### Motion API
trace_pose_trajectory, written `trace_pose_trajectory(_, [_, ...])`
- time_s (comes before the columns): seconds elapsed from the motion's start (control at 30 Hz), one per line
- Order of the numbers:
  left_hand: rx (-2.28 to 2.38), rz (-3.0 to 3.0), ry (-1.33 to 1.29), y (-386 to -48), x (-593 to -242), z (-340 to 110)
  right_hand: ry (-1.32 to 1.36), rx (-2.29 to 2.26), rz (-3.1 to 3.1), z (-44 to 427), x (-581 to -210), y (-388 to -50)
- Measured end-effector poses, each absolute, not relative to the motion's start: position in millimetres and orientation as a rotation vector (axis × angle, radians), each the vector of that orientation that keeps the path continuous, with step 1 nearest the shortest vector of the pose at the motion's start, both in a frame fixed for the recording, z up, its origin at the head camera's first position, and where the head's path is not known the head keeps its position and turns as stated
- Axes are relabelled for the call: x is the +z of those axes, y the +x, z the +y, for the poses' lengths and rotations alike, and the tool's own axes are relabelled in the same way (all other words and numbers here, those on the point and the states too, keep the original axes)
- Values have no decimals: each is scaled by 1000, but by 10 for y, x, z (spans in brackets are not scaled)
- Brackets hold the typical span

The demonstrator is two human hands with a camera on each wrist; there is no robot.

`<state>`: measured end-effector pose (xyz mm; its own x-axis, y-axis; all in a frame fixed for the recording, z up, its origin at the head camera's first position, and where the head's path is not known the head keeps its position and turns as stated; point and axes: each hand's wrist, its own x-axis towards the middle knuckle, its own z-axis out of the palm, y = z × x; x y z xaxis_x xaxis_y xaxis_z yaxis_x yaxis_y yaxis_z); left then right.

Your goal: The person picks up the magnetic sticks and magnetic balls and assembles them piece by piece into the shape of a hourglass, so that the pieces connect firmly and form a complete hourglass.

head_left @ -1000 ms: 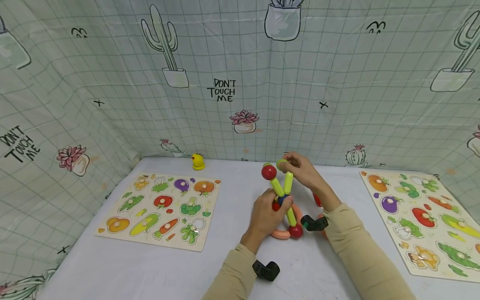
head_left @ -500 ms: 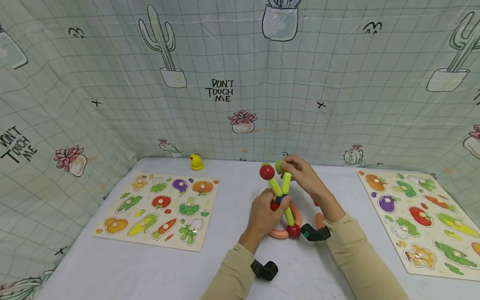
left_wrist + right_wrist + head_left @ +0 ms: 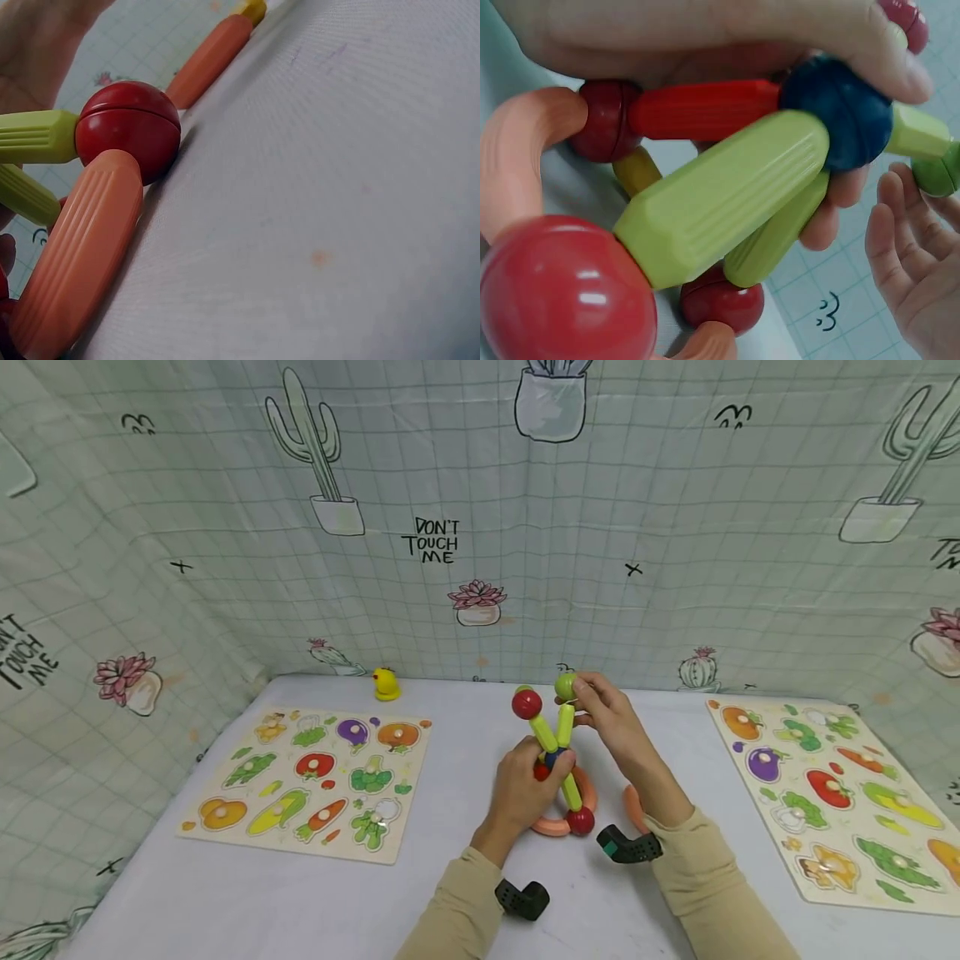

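Observation:
A toy frame of magnetic rods and balls stands on the table. My left hand (image 3: 517, 785) grips it round the blue ball (image 3: 836, 112), where yellow-green rods (image 3: 727, 195) and a red rod (image 3: 705, 109) meet. At the top of an upward yellow-green rod (image 3: 565, 725), my right hand (image 3: 618, 727) holds a green ball (image 3: 566, 686) by its fingers; in the right wrist view the ball appears against the rod's end. A red ball (image 3: 527, 702) tops the neighbouring rod. Below, red balls (image 3: 127, 131) join curved orange rods (image 3: 551, 827) in a ring.
A loose curved orange rod (image 3: 634, 808) lies beside the right forearm. Vegetable puzzle boards lie at left (image 3: 300, 785) and right (image 3: 840, 802). A yellow toy duck (image 3: 386, 684) stands at the back edge, before a printed cloth (image 3: 480, 510).
The green ball has shifted right, from beside the upright rod to above its end. My right-hand fingers have changed their hold on it. My left hand keeps its grip; the head view has turned slightly.

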<state>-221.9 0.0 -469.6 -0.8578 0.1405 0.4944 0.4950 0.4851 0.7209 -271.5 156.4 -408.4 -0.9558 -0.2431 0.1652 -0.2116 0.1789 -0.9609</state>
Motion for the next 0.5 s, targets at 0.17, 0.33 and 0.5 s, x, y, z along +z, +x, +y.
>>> trace_pose_trajectory(0.17, [-1326,-2363,-535,-2208,-4696,1,-509,-1953,2403,1591,-4063,-2650])
trace_pose_trajectory(0.33, [-1325,-2357,-530,-2213,-4707,-2,-552,-1909,2444,1600,-4042,-2606])
trace_pose_trajectory(0.5, [-1325,-2333,-542,-2225,-4721,4,-570,-1864,2467,1599,-4021,-2589])
